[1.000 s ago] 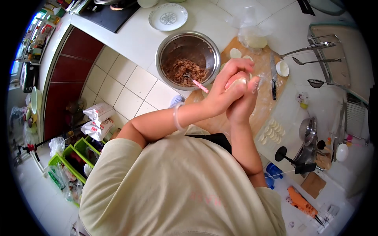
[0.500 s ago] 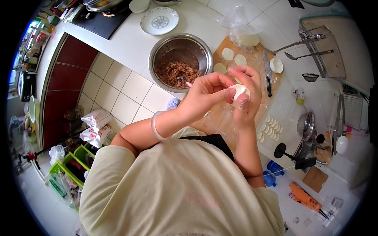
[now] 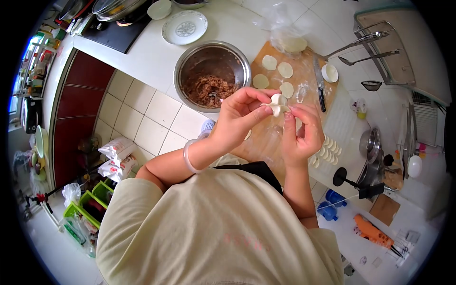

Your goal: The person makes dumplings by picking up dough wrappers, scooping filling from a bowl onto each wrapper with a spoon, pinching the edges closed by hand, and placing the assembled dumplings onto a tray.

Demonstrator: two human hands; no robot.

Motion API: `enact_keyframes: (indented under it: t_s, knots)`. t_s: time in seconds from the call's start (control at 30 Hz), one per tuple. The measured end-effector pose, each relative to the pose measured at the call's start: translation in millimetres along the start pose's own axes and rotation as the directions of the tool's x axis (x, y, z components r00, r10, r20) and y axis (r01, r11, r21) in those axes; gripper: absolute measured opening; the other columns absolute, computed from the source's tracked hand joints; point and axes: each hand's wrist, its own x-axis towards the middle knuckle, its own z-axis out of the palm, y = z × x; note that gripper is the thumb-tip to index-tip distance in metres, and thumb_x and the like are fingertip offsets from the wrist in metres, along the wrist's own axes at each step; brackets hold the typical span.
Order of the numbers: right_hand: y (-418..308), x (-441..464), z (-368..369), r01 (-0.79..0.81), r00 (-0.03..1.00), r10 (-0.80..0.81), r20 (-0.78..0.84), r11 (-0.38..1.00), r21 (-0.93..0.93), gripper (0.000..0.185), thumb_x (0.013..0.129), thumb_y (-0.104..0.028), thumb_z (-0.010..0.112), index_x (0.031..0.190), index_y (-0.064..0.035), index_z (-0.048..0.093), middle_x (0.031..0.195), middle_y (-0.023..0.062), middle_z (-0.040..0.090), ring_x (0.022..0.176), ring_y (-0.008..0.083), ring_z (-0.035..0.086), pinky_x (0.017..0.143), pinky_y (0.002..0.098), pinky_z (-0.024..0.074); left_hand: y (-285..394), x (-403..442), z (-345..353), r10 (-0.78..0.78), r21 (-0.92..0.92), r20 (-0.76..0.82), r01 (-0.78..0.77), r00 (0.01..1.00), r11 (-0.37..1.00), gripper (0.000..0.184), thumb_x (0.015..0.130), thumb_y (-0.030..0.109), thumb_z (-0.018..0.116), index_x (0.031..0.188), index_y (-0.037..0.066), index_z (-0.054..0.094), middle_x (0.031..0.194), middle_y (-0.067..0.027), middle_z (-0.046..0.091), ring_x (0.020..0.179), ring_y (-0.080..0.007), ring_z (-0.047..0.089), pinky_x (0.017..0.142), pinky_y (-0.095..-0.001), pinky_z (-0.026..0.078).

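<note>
Between my two hands a white dumpling [image 3: 277,105] is held up above the wooden board [image 3: 259,142]. My left hand [image 3: 242,111], with a pale bangle on its wrist, pinches the dumpling's left side between thumb and fingers. My right hand [image 3: 304,128] pinches the opposite side, its other fingers curled in. Several round dough wrappers [image 3: 285,70] lie on the far part of the board. A steel bowl [image 3: 176,76] of meat filling [image 3: 209,90] stands to the left of the board. Rows of folded dumplings [image 3: 327,152] lie to the right of my right hand.
A knife [image 3: 318,80] lies on the board's right side, beside a small white bowl [image 3: 329,73]. A plastic bag [image 3: 287,35] rests at the board's far edge. A patterned plate [image 3: 185,27] sits beyond the steel bowl. Ladles [image 3: 370,57] and a strainer [image 3: 371,85] are at the right.
The dumpling has moved slightly left and now shows a pinched shape. My right hand's raised, spread fingers have come down and curled into a pinch. The view has shifted a little.
</note>
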Motion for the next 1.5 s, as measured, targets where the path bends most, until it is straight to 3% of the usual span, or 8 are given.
enact_keyframes:
  t_s: [0.27,0.47,0.6,0.67,0.83,1.07,1.4,1.5]
  knots:
    - [9.7,-30.2,-12.7,-0.234,0.964,0.248,-0.098,0.963,0.136,0.013,0.082,0.004,0.062,0.094,0.0018,0.058,0.086,0.0130,0.062,0.075,0.0228,0.058,0.067,0.0308,0.0486,-32.6,0.8,5.2,-0.010,-0.002,0.051,0.010,0.999,1.000,0.010,0.088,-0.002,0.060,0.097,0.000,0.057,0.118,-0.0184,0.060,0.109,-0.0212,0.059,0.090,-0.0365,0.050]
    - [38.1,-87.9,-45.8,-0.373,0.917,0.374,-0.141,0.927,0.036,0.014,0.084,0.007,0.060,0.097,0.0035,0.055,0.096,0.0123,0.059,0.085,0.0171,0.056,0.074,0.0266,0.0470,-88.0,-3.1,15.4,-0.260,0.014,0.039,0.260,0.965,0.966,0.008,0.088,-0.003,0.059,0.096,-0.002,0.056,0.115,-0.0162,0.061,0.099,-0.0178,0.062,0.089,-0.0342,0.052]
    - [70.9,-102.8,-67.3,-0.619,0.778,0.628,-0.012,0.770,0.151,0.018,0.086,0.000,0.062,0.103,0.0026,0.060,0.098,0.0085,0.059,0.081,0.0115,0.056,0.067,0.0243,0.0465,-133.9,-3.5,1.2,-0.410,0.028,-0.063,0.412,0.910,0.911,0.007,0.089,-0.001,0.058,0.096,-0.002,0.056,0.108,-0.0138,0.062,0.097,-0.0175,0.062,0.087,-0.0336,0.053]
    - [92.5,-87.7,-78.4,-0.571,0.781,0.588,0.208,0.809,-0.143,0.024,0.085,-0.002,0.064,0.108,-0.0004,0.063,0.100,0.0068,0.060,0.080,0.0109,0.056,0.066,0.0237,0.0464,-161.0,3.1,-4.5,-0.424,0.077,-0.082,0.430,0.902,0.899,0.008,0.089,0.000,0.059,0.096,-0.003,0.057,0.106,-0.0131,0.063,0.097,-0.0175,0.062,0.086,-0.0330,0.053]
    - [185.5,-101.2,-85.5,-0.797,0.591,0.770,0.240,0.604,0.026,0.012,0.081,-0.007,0.067,0.092,-0.0044,0.072,0.078,0.0033,0.065,0.068,0.0098,0.056,0.062,0.0230,0.0449,-196.8,41.3,-10.2,-0.498,0.187,-0.166,0.523,0.851,0.832,0.026,0.085,0.002,0.064,0.108,-0.004,0.053,0.105,-0.0117,0.060,0.102,-0.0195,0.060,0.088,-0.0314,0.050]
    - [327.5,-131.8,-58.4,-0.620,0.723,0.685,0.090,0.700,-0.355,0.012,0.080,-0.011,0.066,0.090,-0.0033,0.070,0.082,0.0118,0.065,0.072,0.0243,0.062,0.066,0.0325,0.0490,-178.3,12.5,-36.5,-0.621,0.200,-0.202,0.652,0.757,0.731,0.024,0.088,0.006,0.061,0.110,0.000,0.053,0.108,-0.0095,0.059,0.104,-0.0200,0.059,0.091,-0.0324,0.048]
    - [288.6,-176.7,-81.2,-0.536,0.690,0.669,0.275,0.728,-0.428,0.018,0.078,-0.010,0.067,0.095,-0.0043,0.069,0.088,0.0133,0.065,0.076,0.0246,0.063,0.068,0.0338,0.0504,-168.1,-17.3,-51.9,-0.721,0.194,-0.244,0.761,0.649,0.619,0.013,0.093,0.009,0.054,0.104,0.003,0.057,0.104,-0.0074,0.061,0.102,-0.0193,0.060,0.092,-0.0326,0.048]
    - [261.9,-226.9,-122.8,-0.944,0.323,0.928,0.186,0.329,-0.002,0.019,0.083,-0.012,0.069,0.098,-0.0016,0.068,0.088,0.0051,0.067,0.072,0.0107,0.060,0.062,0.0272,0.0501,-166.8,-18.7,-47.4,-0.750,0.198,-0.204,0.776,0.630,0.598,0.013,0.093,0.010,0.054,0.104,0.004,0.058,0.104,-0.0075,0.061,0.102,-0.0198,0.060,0.091,-0.0324,0.048]
